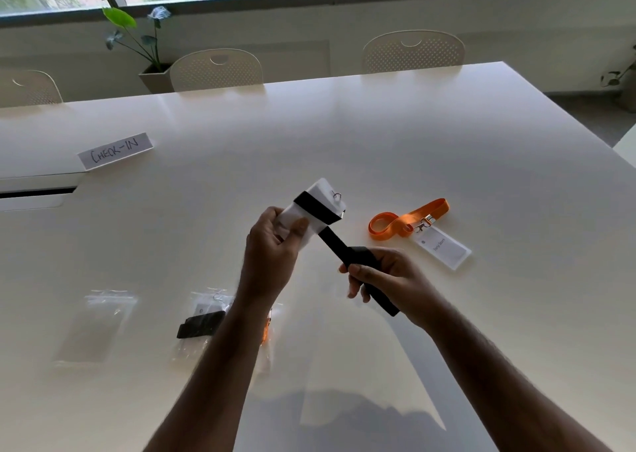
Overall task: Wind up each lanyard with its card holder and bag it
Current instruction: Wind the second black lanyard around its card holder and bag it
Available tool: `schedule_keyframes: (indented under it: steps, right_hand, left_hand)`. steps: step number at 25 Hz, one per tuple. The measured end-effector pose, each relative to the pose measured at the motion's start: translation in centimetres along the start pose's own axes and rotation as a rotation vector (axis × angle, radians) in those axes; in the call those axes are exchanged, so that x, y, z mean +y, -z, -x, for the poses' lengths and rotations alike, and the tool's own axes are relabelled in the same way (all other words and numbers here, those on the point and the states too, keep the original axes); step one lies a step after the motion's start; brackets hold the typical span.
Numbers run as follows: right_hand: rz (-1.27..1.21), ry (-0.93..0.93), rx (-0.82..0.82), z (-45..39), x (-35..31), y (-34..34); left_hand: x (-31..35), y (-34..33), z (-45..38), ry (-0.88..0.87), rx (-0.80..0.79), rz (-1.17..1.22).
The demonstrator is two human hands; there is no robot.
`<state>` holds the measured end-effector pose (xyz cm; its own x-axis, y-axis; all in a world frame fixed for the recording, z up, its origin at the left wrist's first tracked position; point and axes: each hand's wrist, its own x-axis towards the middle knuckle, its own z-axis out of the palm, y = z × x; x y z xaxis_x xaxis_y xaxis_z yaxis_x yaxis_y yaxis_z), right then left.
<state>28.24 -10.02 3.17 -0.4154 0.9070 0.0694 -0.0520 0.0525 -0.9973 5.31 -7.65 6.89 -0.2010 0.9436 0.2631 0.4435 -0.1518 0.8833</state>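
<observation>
My left hand [272,245] grips a white card holder [323,193] above the table, with a black lanyard [335,243] wrapped once across it. The strap runs down to my right hand [382,274], which holds it taut, its loose end sticking out below the fist. An orange lanyard [406,219] lies unwound on the table to the right, clipped to its card holder [444,246]. Near the front left lie an empty clear bag [96,324], a bag holding a wound black lanyard [201,324], and a bag with an orange one [266,331], partly hidden by my left forearm.
A paper sign reading CHECK-IN [115,150] stands at the far left of the white table [378,134]. Three chairs [216,69] and a potted plant [151,48] line the far side under the window.
</observation>
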Motion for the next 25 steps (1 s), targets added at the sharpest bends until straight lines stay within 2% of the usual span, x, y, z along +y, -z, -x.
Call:
schedule_keyframes:
  steps: [4,7,13,17,19,22,25]
  right_hand:
    - [-0.054,0.017,-0.030,0.5,-1.3,0.1]
    - [-0.159,0.023,-0.044,0.5,-2.5,0.3]
    - [-0.364,0.000,-0.079,0.3,-3.1,-0.3]
    - [-0.413,0.034,-0.220,0.6,-3.5,-0.4]
    - [-0.379,0.054,-0.230,0.5,-4.0,-0.5]
    - [-0.231,0.077,-0.155,0.3,-4.4,-0.3]
    - [-0.191,0.109,-0.092,0.2,-4.7,-0.1]
  left_hand:
    - [-0.5,-0.4,-0.3,-0.151,0.028,-0.193]
    - [-0.8,-1.1,0.6,-0.239,-0.009,-0.273]
    - [-0.6,-1.3,0.8,-0.285,-0.007,-0.329]
    - [-0.5,-1.2,0.5,-0.261,0.020,-0.344]
    - [-0.6,-1.2,0.4,-0.236,0.014,-0.352]
    - [-0.8,-1.0,0.5,-0.207,-0.019,-0.333]
    - [-0.6,-1.1,0.6,-0.224,-0.036,-0.354]
